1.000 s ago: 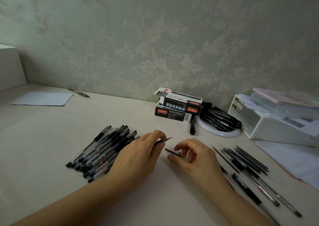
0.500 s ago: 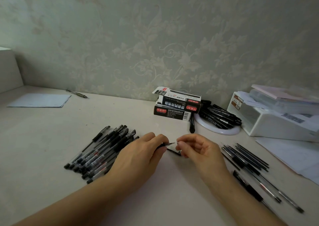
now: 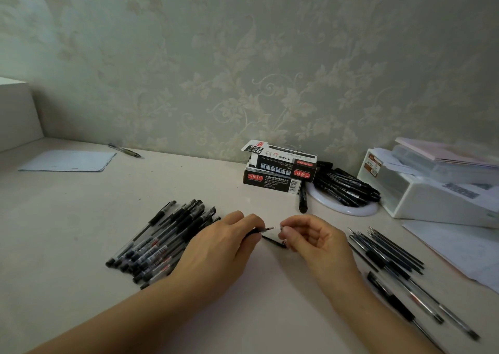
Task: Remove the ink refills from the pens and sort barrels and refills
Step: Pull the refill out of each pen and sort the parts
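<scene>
Change: since a second ago the right hand has lifted toward the left, leaving a small dark piece (image 3: 274,241) on the desk (image 3: 81,232); the tip section looks unscrewed, so pulling the refill seems next.
Pen pile (image 3: 164,238): at 9 o'clock of the hands.
Left hand (image 3: 216,251): curled, pinching a pen (image 3: 263,230), tip pointing to 3 o'clock.
Right hand (image 3: 314,241): fingertips pinched together just beside that tip; what they hold, I cannot tell.
Refills (image 3: 388,251): fanned at 3 o'clock.
</scene>
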Demonstrator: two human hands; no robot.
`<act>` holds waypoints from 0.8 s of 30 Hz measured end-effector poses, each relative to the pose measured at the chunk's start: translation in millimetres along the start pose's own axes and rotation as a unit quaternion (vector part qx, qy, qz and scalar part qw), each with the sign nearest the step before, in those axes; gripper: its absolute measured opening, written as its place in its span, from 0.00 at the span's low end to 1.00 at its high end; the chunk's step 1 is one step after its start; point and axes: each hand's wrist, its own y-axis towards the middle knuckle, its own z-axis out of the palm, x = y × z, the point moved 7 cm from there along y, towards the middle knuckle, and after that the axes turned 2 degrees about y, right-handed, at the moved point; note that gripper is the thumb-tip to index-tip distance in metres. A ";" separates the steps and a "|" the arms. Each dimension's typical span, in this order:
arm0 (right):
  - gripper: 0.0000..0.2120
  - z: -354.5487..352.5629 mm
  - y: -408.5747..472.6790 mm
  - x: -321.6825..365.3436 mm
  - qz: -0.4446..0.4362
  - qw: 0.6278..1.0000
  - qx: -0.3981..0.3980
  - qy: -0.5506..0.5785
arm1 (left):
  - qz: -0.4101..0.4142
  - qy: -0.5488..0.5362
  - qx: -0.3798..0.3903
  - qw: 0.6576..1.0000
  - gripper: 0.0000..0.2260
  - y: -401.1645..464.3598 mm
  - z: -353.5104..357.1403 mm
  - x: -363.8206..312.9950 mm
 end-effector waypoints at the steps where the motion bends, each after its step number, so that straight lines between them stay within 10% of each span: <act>1: 0.08 1.9 -0.5 1.9 -0.005 1.000 0.010 0.004 | 0.004 -0.001 0.003 1.000 0.07 -0.2 0.5 -1.1; 15: 0.02 13.0 -3.3 2.3 -0.029 0.993 0.068 -0.090 | 0.076 0.022 0.005 0.997 0.09 3.0 -2.1 -15.9; 20: 0.21 16.1 -4.4 3.4 -0.040 0.977 0.057 -0.203 | 0.075 0.036 0.000 0.997 0.08 1.3 -2.2 -17.3; 24: 0.09 15.7 -4.2 3.7 -0.038 0.981 0.066 -0.181 | 0.065 0.034 -0.021 0.997 0.07 2.6 -6.0 -15.1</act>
